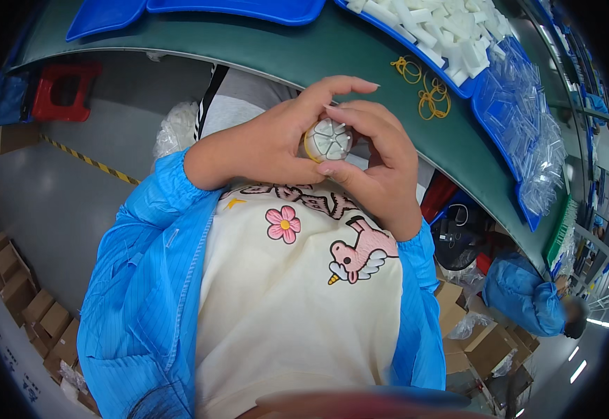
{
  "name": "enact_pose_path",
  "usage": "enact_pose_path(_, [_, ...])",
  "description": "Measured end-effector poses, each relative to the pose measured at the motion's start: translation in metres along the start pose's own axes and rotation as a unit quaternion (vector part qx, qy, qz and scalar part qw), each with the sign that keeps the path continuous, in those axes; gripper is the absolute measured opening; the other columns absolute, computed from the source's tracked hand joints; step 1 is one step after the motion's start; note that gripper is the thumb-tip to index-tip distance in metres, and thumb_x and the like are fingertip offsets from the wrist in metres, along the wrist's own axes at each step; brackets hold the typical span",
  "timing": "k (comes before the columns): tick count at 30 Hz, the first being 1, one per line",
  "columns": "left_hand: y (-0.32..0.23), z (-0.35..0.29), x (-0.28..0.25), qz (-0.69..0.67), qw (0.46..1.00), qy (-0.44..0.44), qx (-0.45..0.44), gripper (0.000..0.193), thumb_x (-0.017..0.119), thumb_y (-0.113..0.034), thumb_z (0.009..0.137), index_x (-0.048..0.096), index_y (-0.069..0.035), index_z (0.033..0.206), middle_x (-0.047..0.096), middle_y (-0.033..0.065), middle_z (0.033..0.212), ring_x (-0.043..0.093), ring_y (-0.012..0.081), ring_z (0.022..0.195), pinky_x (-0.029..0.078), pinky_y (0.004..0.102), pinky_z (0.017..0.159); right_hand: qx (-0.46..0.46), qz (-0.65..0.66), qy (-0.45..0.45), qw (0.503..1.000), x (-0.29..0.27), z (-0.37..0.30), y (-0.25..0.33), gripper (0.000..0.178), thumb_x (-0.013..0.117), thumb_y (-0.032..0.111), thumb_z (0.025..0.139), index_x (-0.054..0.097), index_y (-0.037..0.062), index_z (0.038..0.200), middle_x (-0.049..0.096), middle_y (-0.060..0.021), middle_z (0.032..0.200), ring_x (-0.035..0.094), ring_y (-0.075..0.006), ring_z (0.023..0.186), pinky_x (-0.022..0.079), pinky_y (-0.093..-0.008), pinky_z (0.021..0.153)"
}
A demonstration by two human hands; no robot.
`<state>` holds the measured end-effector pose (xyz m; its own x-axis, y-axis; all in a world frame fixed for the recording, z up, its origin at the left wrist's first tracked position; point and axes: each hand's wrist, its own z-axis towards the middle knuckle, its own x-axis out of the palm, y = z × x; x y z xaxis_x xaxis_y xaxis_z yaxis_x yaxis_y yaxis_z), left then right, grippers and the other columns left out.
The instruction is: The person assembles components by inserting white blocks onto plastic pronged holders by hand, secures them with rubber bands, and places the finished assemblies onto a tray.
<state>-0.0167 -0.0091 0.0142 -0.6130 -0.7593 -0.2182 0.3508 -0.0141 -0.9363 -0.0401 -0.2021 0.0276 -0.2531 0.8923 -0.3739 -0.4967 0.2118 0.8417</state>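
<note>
At far left, brown cardboard boxes (49,318) are sitting on the floor, and a red stool (77,87) is standing near the green table (200,38). Next, 2 blue trays (235,7) are resting on the table. The left hand (273,143) is cupping the left side of a round white bundle (329,140), its index finger stretching past. The bundle, showing wedge-shaped pieces and a yellow edge, is being held between both hands before the person's chest. The right hand (388,153) is narrowing around its other side, thumb and fingers bending toward it. Further right, yellow rubber bands (424,102) are lying loose, 1 blue tray (468,88) is holding white pieces (451,31), and clear plastic pieces (521,119) are filling another. At far right, 1 co-worker (521,293) is wearing blue.
</note>
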Motion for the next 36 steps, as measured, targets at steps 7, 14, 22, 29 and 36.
enact_pose_path(7, [-0.004, -0.004, 0.004, -0.215, 0.973, 0.008, -0.078, 0.08, 0.074, -0.007, 0.077, 0.028, -0.006, 0.142, 0.054, 0.0127, 0.121, 0.055, 0.02, 0.112, 0.043, 0.0339, 0.096, 0.038, 0.153, -0.094, 0.983, 0.002, -0.011, -0.003, 0.037, 0.085, 0.014, 0.066, 0.066, 0.0084, 0.098, 0.066, -0.0112, 0.108, 0.061, -0.0227, 0.092, 0.047, -0.034, 0.078])
enact_pose_path(14, [-0.002, -0.003, 0.007, -0.175, 0.984, 0.019, -0.024, 0.078, 0.073, -0.003, 0.076, 0.029, -0.002, 0.141, 0.052, 0.013, 0.127, 0.055, 0.0207, 0.117, 0.042, 0.0351, 0.1, -0.051, 0.003, -0.031, 0.998, -0.004, -0.008, 0.0, 0.031, 0.085, 0.02, 0.066, 0.065, 0.0091, 0.088, 0.064, -0.0091, 0.104, 0.06, -0.0253, 0.089, 0.046, -0.0369, 0.077])
enact_pose_path(22, [-0.006, -0.002, 0.008, -0.189, 0.98, 0.056, -0.03, 0.082, 0.071, -0.002, 0.075, 0.028, -0.003, 0.145, 0.051, 0.0126, 0.129, 0.053, 0.0214, 0.123, 0.041, 0.0346, 0.102, -0.083, -0.043, 0.035, 0.995, -0.011, -0.006, 0.005, 0.029, 0.081, 0.024, 0.067, 0.061, 0.008, 0.082, 0.061, -0.0074, 0.099, 0.056, -0.0277, 0.088, 0.044, -0.0381, 0.077])
enact_pose_path(29, [-0.005, -0.003, 0.008, -0.186, 0.981, 0.052, -0.018, 0.084, 0.068, 0.002, 0.071, 0.029, -0.003, 0.145, 0.05, 0.0112, 0.129, 0.052, 0.0203, 0.12, 0.042, 0.033, 0.1, -0.094, -0.02, 0.019, 0.995, -0.011, -0.005, 0.003, 0.028, 0.081, 0.022, 0.068, 0.062, 0.0093, 0.085, 0.064, -0.0065, 0.103, 0.058, -0.0266, 0.088, 0.044, -0.0375, 0.077])
enact_pose_path(36, [-0.007, -0.003, 0.011, -0.175, 0.984, 0.03, 0.005, 0.077, 0.066, 0.0, 0.069, 0.038, -0.003, 0.141, 0.05, 0.011, 0.128, 0.052, 0.0205, 0.118, 0.044, 0.0336, 0.098, -0.091, 0.054, -0.021, 0.994, -0.003, -0.011, -0.004, 0.031, 0.082, 0.018, 0.068, 0.065, 0.0088, 0.093, 0.07, -0.0095, 0.109, 0.065, -0.0263, 0.088, 0.048, -0.0358, 0.074])
